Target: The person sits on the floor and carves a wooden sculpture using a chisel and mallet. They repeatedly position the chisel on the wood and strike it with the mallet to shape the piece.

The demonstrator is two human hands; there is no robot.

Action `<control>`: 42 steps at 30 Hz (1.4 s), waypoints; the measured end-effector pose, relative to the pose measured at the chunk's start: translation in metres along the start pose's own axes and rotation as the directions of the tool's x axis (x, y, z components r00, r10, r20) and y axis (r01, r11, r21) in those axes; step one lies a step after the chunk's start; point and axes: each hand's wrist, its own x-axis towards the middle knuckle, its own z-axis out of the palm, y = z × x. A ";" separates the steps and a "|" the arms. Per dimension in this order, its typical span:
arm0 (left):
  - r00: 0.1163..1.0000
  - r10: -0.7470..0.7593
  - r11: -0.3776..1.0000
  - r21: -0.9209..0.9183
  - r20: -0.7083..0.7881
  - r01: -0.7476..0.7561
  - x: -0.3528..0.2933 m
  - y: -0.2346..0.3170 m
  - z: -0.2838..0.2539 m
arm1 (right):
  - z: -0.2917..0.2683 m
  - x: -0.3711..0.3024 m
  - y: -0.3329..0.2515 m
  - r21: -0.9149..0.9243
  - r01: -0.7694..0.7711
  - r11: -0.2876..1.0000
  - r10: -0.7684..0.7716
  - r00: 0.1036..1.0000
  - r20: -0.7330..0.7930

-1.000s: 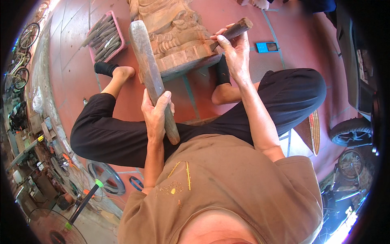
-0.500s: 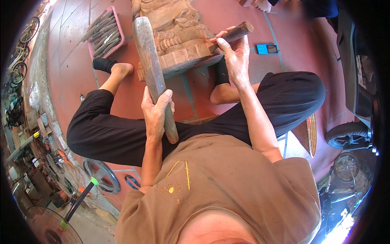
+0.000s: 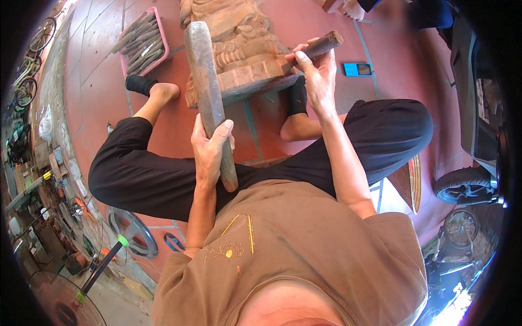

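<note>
My left hand (image 3: 209, 151) is closed around the lower part of a long, worn wooden mallet (image 3: 202, 70), a club-like bar held lengthwise with its thick end pointing away from me. Beyond it lies a brown wood carving (image 3: 239, 46) with folds and ridges cut into it. At the carving's near right corner, my right hand (image 3: 319, 81) grips a chisel (image 3: 322, 45) by its dark wooden handle. The chisel slants, its butt up to the right and its lower end at the wood; the cutting edge is hidden by fingers. Mallet and chisel are apart.
A pink basket (image 3: 163, 33) of chisel-like tools stands on the red tiles at the far left. To the right lies a blue phone (image 3: 357, 69). A fan (image 3: 65, 304) is at lower left, a motorbike wheel (image 3: 465, 183) at right. Another person's foot (image 3: 352, 10) shows at top right.
The view has shifted slightly. The mallet has swung a little to the right at its far end; the chisel stays at the same corner of the carving.
</note>
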 end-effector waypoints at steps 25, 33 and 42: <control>0.999 0.050 0.997 0.064 -0.004 -0.049 0.000 0.012 0.001 | 0.016 0.015 -0.011 -0.326 0.140 0.935 -0.068 0.973 0.222; 0.996 0.083 0.996 0.034 -0.036 -0.082 -0.002 0.016 0.005 | 0.042 -0.007 -0.014 -0.544 0.523 0.656 -0.276 0.837 0.472; 0.996 0.058 0.998 -0.009 -0.066 -0.059 -0.003 0.011 0.001 | 0.065 -0.029 0.009 -0.712 0.614 0.341 -0.333 0.787 0.519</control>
